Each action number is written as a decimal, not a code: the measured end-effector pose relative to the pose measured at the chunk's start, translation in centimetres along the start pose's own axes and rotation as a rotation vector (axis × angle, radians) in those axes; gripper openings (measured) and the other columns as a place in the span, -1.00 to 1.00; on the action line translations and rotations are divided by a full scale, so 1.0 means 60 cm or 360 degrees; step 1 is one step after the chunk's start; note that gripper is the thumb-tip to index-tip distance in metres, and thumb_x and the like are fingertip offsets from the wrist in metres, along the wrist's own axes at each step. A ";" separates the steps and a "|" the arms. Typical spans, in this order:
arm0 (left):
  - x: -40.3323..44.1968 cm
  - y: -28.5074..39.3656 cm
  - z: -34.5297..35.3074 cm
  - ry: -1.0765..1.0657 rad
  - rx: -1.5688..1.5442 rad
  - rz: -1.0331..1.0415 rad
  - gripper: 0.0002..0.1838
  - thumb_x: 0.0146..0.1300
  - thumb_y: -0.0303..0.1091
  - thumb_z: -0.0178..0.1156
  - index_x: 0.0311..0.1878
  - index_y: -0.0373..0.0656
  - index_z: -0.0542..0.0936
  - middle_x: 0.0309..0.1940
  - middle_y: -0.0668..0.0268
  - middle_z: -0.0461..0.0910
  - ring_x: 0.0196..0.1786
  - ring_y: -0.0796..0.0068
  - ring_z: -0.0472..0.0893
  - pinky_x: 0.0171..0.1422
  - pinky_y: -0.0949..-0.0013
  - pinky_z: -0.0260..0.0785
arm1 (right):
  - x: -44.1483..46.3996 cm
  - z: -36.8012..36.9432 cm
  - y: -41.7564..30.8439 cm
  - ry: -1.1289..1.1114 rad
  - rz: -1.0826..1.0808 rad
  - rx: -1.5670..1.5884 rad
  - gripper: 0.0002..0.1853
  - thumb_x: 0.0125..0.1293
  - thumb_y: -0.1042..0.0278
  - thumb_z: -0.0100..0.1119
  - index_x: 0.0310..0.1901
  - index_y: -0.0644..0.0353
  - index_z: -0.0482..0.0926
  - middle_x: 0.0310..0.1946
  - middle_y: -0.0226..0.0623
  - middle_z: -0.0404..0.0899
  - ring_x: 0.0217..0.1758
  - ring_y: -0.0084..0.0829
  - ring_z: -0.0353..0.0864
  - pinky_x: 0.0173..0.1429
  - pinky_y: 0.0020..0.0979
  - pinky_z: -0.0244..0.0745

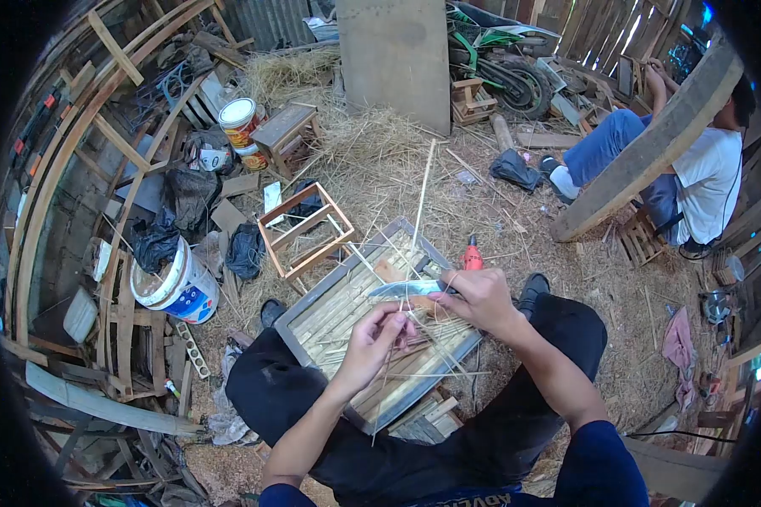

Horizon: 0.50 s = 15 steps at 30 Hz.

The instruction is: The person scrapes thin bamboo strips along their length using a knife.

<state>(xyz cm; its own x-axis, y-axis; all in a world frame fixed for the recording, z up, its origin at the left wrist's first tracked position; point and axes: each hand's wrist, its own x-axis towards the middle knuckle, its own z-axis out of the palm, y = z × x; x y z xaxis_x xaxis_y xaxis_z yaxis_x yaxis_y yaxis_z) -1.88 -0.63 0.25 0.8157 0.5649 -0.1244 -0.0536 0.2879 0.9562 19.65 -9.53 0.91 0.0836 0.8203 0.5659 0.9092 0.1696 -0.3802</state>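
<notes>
My right hand [479, 300] is closed round the handle of a knife [404, 289], whose blade points left. Just below and left of the blade, my left hand [380, 340] pinches thin bamboo strips [407, 314] between thumb and fingers. Under both hands lies a framed bamboo-slat panel [313, 317], with more loose thin strips spread over it. A long pale strip [424, 190] rises from the panel toward the back. Beyond my right hand stands a red tool or bottle [473, 253], partly hidden.
A small wooden frame [306, 226] stands behind left, near a white bucket [186, 287] and a stool [283, 127]. At the right a person [702, 182] sits behind a curved wooden post [651, 156]. A motorbike [503, 72] stands at the back.
</notes>
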 end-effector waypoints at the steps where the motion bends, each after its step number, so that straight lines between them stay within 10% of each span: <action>1: 0.000 0.011 0.004 0.0002 -0.0097 -0.0079 -0.68 0.53 -0.19 0.00 0.10 -0.26 0.46 -0.38 0.38 0.50 -0.53 0.67 0.36 -0.46 0.55 0.22 | 0.002 -0.001 -0.006 -0.0021 0.0003 -0.0012 -0.69 0.16 0.09 0.42 -0.31 0.18 0.60 -0.68 -0.35 0.50 -0.63 -0.37 0.56 -0.54 -0.34 0.38; 15: -0.013 0.000 0.017 -0.0081 -0.0087 -0.0332 -0.74 0.54 -0.18 -0.02 0.05 -0.16 0.47 -0.53 0.57 0.27 -0.61 0.80 0.12 -0.57 0.58 -0.09 | -0.008 0.020 -0.016 -0.0103 -0.0161 0.0088 -0.64 0.16 0.00 0.38 -0.18 0.09 0.63 -0.72 -0.41 0.43 -0.68 -0.35 0.51 -0.56 -0.31 0.36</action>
<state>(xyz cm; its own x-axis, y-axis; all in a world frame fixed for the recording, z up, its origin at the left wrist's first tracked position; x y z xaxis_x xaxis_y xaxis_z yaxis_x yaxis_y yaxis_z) -1.91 -1.88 0.64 0.8404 0.4492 -0.3031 0.0893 0.4368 0.8951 18.24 -9.40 0.14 -0.0358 0.8307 0.5556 0.8877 0.2819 -0.3642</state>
